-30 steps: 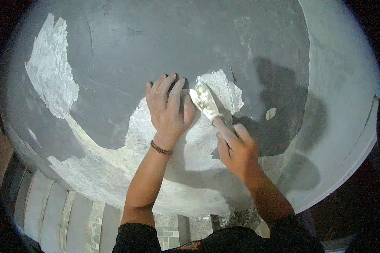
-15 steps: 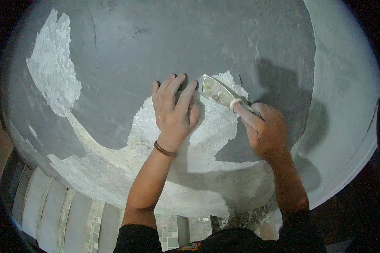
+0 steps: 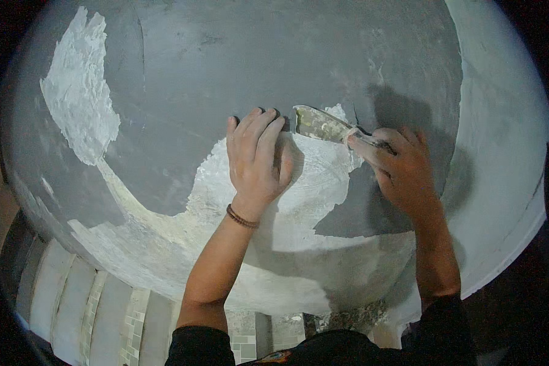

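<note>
Gray wall (image 3: 226,61) with ragged white patch (image 3: 320,168). Scraper (image 3: 323,125) at patch's top edge, right hand (image 3: 409,168) just right of patch, fingers wrapped around scraper. Left hand (image 3: 256,158) over patch's left part, fingers outstretched. Second white area (image 3: 85,91) up-left of patch, pale border (image 3: 500,152) right, tiled strips (image 3: 134,326) below.

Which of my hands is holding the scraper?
Your right hand, which grips the scraper. Your left hand shows no tool and wears a brown bracelet at the wrist.
</note>
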Demonstrator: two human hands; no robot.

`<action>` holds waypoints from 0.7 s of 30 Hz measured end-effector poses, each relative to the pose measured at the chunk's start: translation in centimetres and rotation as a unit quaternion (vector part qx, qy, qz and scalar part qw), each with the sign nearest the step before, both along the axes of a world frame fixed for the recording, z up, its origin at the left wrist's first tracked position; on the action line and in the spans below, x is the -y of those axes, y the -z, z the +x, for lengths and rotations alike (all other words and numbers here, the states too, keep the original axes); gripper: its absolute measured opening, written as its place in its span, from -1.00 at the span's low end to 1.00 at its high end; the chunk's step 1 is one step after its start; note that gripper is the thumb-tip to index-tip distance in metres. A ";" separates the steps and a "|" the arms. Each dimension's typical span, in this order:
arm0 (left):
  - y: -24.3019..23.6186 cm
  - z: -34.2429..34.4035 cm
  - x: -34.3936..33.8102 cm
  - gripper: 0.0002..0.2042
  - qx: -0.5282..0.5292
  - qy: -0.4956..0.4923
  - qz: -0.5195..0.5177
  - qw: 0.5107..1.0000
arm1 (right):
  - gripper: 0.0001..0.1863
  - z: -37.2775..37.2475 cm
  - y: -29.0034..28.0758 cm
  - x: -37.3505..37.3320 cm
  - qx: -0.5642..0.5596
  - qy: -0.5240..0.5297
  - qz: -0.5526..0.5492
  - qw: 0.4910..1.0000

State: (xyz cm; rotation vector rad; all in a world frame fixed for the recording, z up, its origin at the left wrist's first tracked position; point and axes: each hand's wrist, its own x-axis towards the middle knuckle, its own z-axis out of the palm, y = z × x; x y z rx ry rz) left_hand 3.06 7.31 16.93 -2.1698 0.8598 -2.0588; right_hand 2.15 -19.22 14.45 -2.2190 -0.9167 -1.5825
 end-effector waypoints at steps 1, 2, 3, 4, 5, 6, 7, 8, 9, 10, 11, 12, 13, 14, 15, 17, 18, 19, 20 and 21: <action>0.0 0.0 0.0 -0.58 0.002 -0.006 -0.004 1.000 | -0.53 -0.1 0.2 -0.2 0.000 -0.007 0.014 1.000; 0.0 0.0 0.1 -0.57 0.005 -0.006 -0.007 1.000 | -0.53 -0.3 0.7 -0.4 -0.013 -0.018 -0.002 1.000; 0.0 0.0 0.1 -0.56 0.000 -0.010 -0.006 1.000 | -0.54 -0.3 1.3 -0.8 -0.017 -0.037 -0.002 0.999; 0.0 -0.1 0.2 -0.56 0.007 -0.015 0.002 1.000 | -0.54 -0.2 2.2 -1.3 -0.018 -0.054 -0.001 0.998; 0.0 0.0 0.3 -0.56 0.007 -0.024 0.011 1.000 | -0.55 0.0 3.2 -1.5 -0.033 -0.049 0.001 0.998; 0.0 -0.1 0.3 -0.56 0.013 -0.024 0.016 0.999 | -0.55 0.1 4.3 -1.7 -0.046 -0.043 0.001 0.998; 0.0 -0.1 0.3 -0.61 0.010 -0.028 0.012 0.999 | -0.56 0.2 5.6 -1.9 -0.059 -0.030 -0.003 0.998; 0.0 -0.1 0.3 -0.62 0.013 -0.029 0.015 0.999 | -0.55 0.2 6.9 -2.0 -0.088 -0.054 0.019 0.994; 0.0 -0.1 0.3 -0.63 0.008 -0.032 0.017 0.999 | -0.53 -0.1 8.4 -2.1 -0.118 -0.070 0.039 0.990; 0.0 -0.1 0.2 -0.64 0.009 -0.031 0.024 0.999 | -0.52 -0.6 9.9 -2.3 -0.149 -0.087 0.059 0.983; 0.0 -0.1 0.2 -0.67 0.015 -0.034 0.025 0.999 | -0.52 -1.2 11.3 -2.6 -0.182 -0.111 0.094 0.972; 0.1 -0.1 0.1 -0.68 0.012 -0.043 0.029 0.999 | -0.52 -2.0 12.7 -2.9 -0.216 -0.135 0.129 0.958; 0.1 0.0 0.0 -0.68 0.017 -0.044 0.032 0.998 | -0.52 -2.9 14.0 -3.2 -0.240 -0.162 0.183 0.939; 0.2 0.1 0.0 -0.68 0.014 -0.051 0.033 0.998 | -0.51 -3.6 15.3 -3.6 -0.229 -0.170 0.191 0.939; 0.2 0.1 0.0 -0.69 0.018 -0.055 0.037 0.998 | -0.50 -4.4 16.4 -4.4 -0.210 -0.181 0.218 0.936; 0.3 0.3 0.0 -0.68 0.012 -0.060 0.034 0.998 | -0.44 -5.0 17.9 -5.3 -0.185 -0.208 0.252 0.927; 0.3 0.3 0.0 -0.68 0.012 -0.060 0.030 0.998 | -0.44 -5.1 18.3 -5.5 -0.228 -0.165 0.254 0.925; 0.3 0.4 0.0 -0.66 0.023 -0.053 0.030 0.998 | -0.43 -4.8 18.6 -5.7 -0.237 -0.147 0.253 0.926; 0.4 0.4 0.1 -0.65 0.027 -0.049 0.032 0.998 | -0.43 -4.6 18.8 -5.7 -0.249 -0.132 0.260 0.924; 0.4 0.4 0.1 -0.65 0.026 -0.048 0.030 0.998 | -0.43 -4.5 18.9 -5.8 -0.250 -0.111 0.254 0.928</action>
